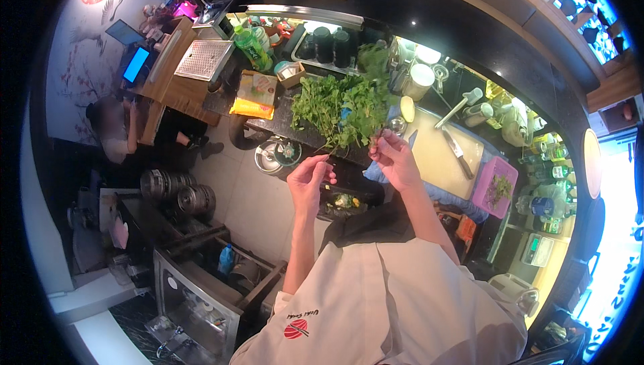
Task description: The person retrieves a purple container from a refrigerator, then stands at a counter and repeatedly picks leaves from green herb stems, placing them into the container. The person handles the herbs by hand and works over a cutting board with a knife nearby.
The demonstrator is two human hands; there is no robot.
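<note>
A heap of leafy green herbs, probably coriander, (322, 106) lies on the dark counter (271, 126) in front of me. My right hand (396, 161) pinches a bunch of stems at the heap's right side. Above it, a blurred leafy sprig (375, 66) rises towards the back of the counter. Apart from it, my left hand (307, 179) has thumb and forefinger closed on a thin stem (329, 154) near the counter's front edge. Below and between my hands is a dark bin (329, 210) with food scraps in it.
Right of the herbs, a cutting board (427, 149) bears a knife (457, 151) and a mallet-like tool (459, 108). A pink tub (481, 179) with green leaves stands beside it. A green bottle (250, 48) is at the back left. Another person (118, 128) sits far left.
</note>
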